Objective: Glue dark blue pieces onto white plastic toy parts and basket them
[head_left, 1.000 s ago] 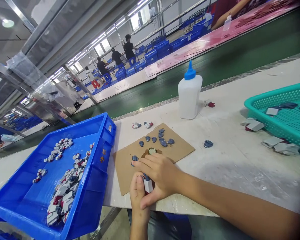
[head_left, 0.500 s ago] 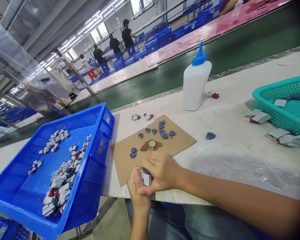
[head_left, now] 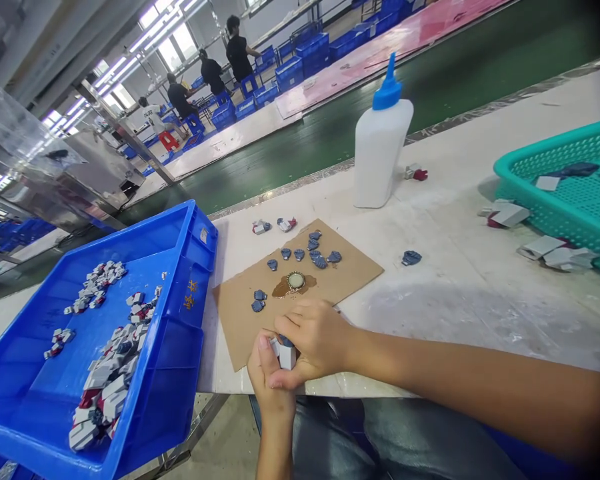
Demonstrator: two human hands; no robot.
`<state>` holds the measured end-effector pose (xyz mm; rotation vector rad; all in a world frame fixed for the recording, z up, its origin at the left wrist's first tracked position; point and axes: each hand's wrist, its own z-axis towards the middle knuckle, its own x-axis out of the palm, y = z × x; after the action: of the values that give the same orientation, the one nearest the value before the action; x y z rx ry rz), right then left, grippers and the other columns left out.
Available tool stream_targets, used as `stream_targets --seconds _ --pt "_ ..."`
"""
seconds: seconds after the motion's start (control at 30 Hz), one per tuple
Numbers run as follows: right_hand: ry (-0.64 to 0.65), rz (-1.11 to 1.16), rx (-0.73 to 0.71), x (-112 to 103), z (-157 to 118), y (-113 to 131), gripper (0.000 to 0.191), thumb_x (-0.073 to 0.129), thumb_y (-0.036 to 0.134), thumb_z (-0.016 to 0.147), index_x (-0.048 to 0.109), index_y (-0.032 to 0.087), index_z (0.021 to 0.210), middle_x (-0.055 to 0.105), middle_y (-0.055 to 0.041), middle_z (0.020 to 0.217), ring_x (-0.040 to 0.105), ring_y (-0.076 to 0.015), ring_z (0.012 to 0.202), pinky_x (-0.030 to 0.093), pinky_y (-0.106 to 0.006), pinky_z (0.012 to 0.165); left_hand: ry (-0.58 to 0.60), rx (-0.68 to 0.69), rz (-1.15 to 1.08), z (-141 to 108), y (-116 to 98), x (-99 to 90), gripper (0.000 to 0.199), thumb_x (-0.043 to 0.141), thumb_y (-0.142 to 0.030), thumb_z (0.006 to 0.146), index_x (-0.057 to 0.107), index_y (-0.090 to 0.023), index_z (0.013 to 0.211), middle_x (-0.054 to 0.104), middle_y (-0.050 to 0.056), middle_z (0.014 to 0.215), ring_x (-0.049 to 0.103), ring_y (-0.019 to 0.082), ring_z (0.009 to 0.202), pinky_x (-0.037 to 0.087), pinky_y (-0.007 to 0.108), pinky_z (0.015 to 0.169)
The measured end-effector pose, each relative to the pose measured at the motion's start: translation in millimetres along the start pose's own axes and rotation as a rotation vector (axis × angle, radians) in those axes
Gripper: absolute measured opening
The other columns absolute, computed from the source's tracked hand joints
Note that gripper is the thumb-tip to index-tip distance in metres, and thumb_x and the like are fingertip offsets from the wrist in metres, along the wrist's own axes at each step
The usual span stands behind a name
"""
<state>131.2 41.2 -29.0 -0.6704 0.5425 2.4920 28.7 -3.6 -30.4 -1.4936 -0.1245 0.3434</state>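
Observation:
Both my hands meet over the table's near edge, closed around one small white and dark blue piece (head_left: 287, 355). My left hand (head_left: 271, 380) grips it from the left, thumb on top. My right hand (head_left: 316, 341) wraps it from the right, and its fingers hide part of the piece. Just beyond lies a brown cardboard sheet (head_left: 235, 327) with several dark blue parts (head_left: 319, 260) on it. A round cap (head_left: 296, 281) sits on the cardboard in a wet brown stain.
A blue bin (head_left: 180, 333) of white and red pieces stands left. A white glue bottle (head_left: 380, 157) with blue nozzle stands behind the cardboard. At right is a green basket (head_left: 530, 167) with loose pieces beside it. People work beyond the green conveyor (head_left: 260, 173).
The whole view has shifted a little, so the table and its objects appear slightly further left and higher. Both hands keep their hold on the piece, with little visible change.

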Motion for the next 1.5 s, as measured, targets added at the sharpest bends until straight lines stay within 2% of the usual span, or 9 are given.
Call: stream_targets --seconds 0.23,0.37,0.47,0.63,0.73,0.97,1.13,1.27,1.5 --pt "0.021 0.047 -0.013 -5.4 8.1 2.4 0.064 0.021 0.074 0.075 0.045 0.017 0.061 0.043 0.0005 0.053 0.036 -0.0111 0.049 0.022 -0.029 0.051 -0.027 0.044 -0.040 0.9 4.8 1.4 0.052 0.038 -0.064 0.076 0.047 -0.016 0.057 0.040 -0.002 0.051 0.034 0.011 0.047 0.031 0.022 0.044" --pt "0.073 0.157 -0.001 -7.6 9.0 -0.1 0.074 0.021 0.080 0.070 0.052 0.014 0.080 0.052 -0.0024 0.063 0.044 -0.0132 0.056 0.028 -0.029 0.055 -0.007 0.064 -0.059 -3.3 2.4 3.2 0.047 0.035 -0.056 0.081 0.050 -0.016 0.062 0.047 0.000 0.057 0.040 0.012 0.054 0.034 0.023 0.051" --pt "0.055 0.261 0.057 -10.6 9.6 -2.8 0.074 0.016 0.075 0.076 0.052 0.012 0.092 0.054 -0.0026 0.064 0.047 -0.0134 0.056 0.031 -0.029 0.056 0.020 0.084 -0.048 -4.4 3.2 1.8 0.047 0.038 -0.056 0.081 0.050 -0.016 0.060 0.045 0.000 0.055 0.039 0.012 0.053 0.034 0.023 0.052" --pt "0.102 0.503 0.344 -17.5 14.9 -8.1 0.044 0.026 0.050 0.089 0.045 0.016 0.068 0.046 0.0032 0.053 0.041 -0.0078 0.048 0.029 -0.022 0.049 0.018 0.081 -0.051 -3.0 6.5 -0.9 0.044 0.038 -0.055 0.082 0.051 -0.016 0.065 0.046 0.000 0.059 0.042 0.013 0.054 0.034 0.023 0.051" --pt "0.149 0.561 0.413 -18.5 16.7 -10.7 0.041 0.032 0.043 0.089 0.042 0.016 0.060 0.044 0.0039 0.049 0.039 -0.0061 0.045 0.028 -0.019 0.045 0.000 0.097 -0.064 -3.6 3.4 0.1 0.036 0.044 -0.051 0.081 0.054 -0.016 0.077 0.050 0.001 0.069 0.046 0.013 0.062 0.038 0.022 0.057" --pt "0.240 0.571 0.284 -12.9 13.3 -11.2 0.038 0.038 0.038 0.087 0.043 0.015 0.057 0.043 0.0036 0.050 0.040 -0.0062 0.048 0.027 -0.020 0.048 -0.041 0.032 -0.174 -2.7 1.7 2.6 0.032 0.051 -0.050 0.077 0.056 -0.018 0.077 0.053 0.000 0.072 0.047 0.012 0.063 0.038 0.021 0.058" --pt "0.297 0.551 0.274 -11.7 14.1 -12.0 0.043 0.039 0.040 0.086 0.036 0.014 0.052 0.036 0.0041 0.047 0.034 -0.0057 0.045 0.022 -0.020 0.046 -0.047 0.093 -0.113 -0.4 2.0 4.2 0.033 0.044 -0.047 0.082 0.052 -0.017 0.071 0.048 -0.002 0.064 0.043 0.010 0.058 0.037 0.020 0.054" --pt "0.348 0.436 0.252 -11.8 13.7 -12.9 0.043 0.042 0.045 0.083 0.037 0.015 0.053 0.035 0.0040 0.047 0.032 -0.0067 0.045 0.024 -0.022 0.049 -0.068 0.111 -0.047 -1.9 -1.4 7.1 0.033 0.036 -0.045 0.086 0.048 -0.017 0.072 0.043 -0.003 0.062 0.039 0.010 0.055 0.034 0.019 0.051" --pt "0.403 0.387 0.242 -14.5 16.6 -10.3 0.042 0.029 0.036 0.087 0.039 0.015 0.053 0.040 0.0012 0.050 0.033 -0.0083 0.046 0.023 -0.024 0.050 -0.014 0.073 0.092 -4.6 -0.6 8.8 0.036 0.031 -0.047 0.087 0.045 -0.018 0.071 0.047 -0.001 0.064 0.043 0.012 0.057 0.035 0.022 0.052"
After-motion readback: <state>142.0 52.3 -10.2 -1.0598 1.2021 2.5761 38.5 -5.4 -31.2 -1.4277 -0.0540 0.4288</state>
